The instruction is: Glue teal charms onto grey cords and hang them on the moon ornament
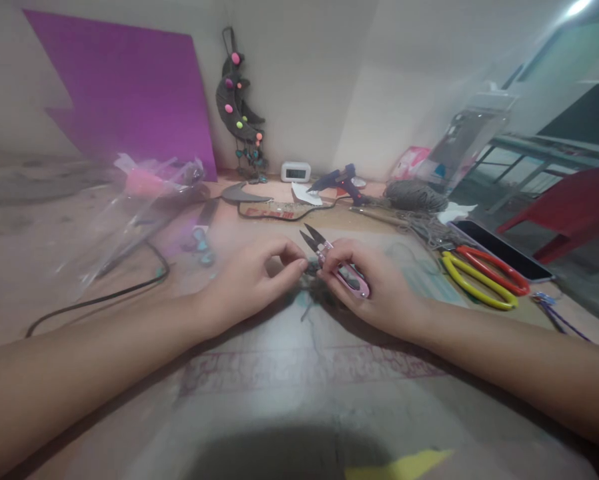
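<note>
In the middle of the table, my right hand [367, 273] is closed around a pair of thread snips [357, 283] with pink handles. Their dark blades stand apart and point up and to the left. My left hand [264, 273] is closed in a pinch, its fingertips almost meeting those of the right. Between and just below the fingertips is a small dark, blurred piece [312, 269] with a thin strand hanging under it. What exactly the left fingers pinch is too small to make out.
To the right lie red-and-yellow-handled pliers [484, 280], a phone [499, 250] and grey yarn [414, 195]. Behind are a glue gun [339, 181], a small digital clock [295, 172] and a grey crescent [247, 194]. A clear plastic bag [134, 213] and dark cord [99, 289] are left.
</note>
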Demonstrator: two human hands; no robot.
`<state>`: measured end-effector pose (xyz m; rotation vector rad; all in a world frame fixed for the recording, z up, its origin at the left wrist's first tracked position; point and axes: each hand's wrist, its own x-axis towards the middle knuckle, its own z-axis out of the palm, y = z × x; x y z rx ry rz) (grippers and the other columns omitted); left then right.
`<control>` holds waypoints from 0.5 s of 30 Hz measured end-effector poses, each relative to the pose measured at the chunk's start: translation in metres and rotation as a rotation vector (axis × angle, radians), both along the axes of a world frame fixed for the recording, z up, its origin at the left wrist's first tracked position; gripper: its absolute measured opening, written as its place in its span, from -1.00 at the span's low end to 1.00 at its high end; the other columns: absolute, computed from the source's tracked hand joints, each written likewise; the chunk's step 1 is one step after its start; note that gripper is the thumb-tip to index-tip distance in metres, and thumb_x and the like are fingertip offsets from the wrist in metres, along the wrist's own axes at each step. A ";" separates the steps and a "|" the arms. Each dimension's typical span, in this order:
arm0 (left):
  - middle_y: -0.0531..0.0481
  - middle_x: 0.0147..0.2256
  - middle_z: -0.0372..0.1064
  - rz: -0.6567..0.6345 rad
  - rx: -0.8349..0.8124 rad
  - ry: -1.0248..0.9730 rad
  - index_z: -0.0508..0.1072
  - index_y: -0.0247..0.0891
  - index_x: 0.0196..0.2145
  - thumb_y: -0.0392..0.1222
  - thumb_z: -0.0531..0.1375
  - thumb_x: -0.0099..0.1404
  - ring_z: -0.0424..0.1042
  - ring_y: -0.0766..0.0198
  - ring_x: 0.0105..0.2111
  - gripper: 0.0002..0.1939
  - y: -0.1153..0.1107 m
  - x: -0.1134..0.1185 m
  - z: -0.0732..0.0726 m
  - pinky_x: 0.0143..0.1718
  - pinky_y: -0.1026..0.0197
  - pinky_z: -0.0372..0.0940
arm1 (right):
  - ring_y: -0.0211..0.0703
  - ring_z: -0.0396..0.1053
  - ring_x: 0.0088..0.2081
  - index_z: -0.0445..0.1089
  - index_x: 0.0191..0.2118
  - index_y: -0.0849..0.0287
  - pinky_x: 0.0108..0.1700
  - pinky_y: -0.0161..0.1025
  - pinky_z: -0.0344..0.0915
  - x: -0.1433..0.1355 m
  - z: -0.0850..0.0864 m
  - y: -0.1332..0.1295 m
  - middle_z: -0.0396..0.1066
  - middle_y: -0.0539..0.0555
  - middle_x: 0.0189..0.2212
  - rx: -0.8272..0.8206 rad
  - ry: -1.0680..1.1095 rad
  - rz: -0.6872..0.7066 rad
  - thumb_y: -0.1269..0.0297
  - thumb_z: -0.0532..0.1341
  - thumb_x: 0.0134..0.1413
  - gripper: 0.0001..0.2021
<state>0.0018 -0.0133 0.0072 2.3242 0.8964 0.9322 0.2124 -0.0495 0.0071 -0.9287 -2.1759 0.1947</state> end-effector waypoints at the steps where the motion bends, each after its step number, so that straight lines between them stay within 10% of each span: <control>1: 0.06 -0.35 0.48 -0.004 0.012 0.002 0.45 -0.27 -0.33 -0.15 0.13 0.36 0.44 0.31 -0.31 -0.82 0.000 0.000 0.000 -0.22 0.28 0.27 | -0.22 0.36 -0.36 0.22 -0.28 0.07 -0.29 -0.27 0.32 0.000 0.000 0.000 0.40 -0.02 -0.37 -0.001 -0.001 -0.006 0.49 0.17 0.09 -0.84; 15: 0.01 -0.26 0.50 -0.061 0.011 -0.010 0.49 -0.27 -0.15 -0.12 -0.02 0.47 0.46 0.27 -0.22 -0.69 0.006 -0.004 -0.005 -0.14 0.27 0.28 | -0.29 0.37 -0.35 0.22 -0.28 0.09 -0.27 -0.33 0.31 -0.002 0.003 0.000 0.38 -0.05 -0.37 0.001 0.083 -0.058 0.50 0.18 0.10 -0.84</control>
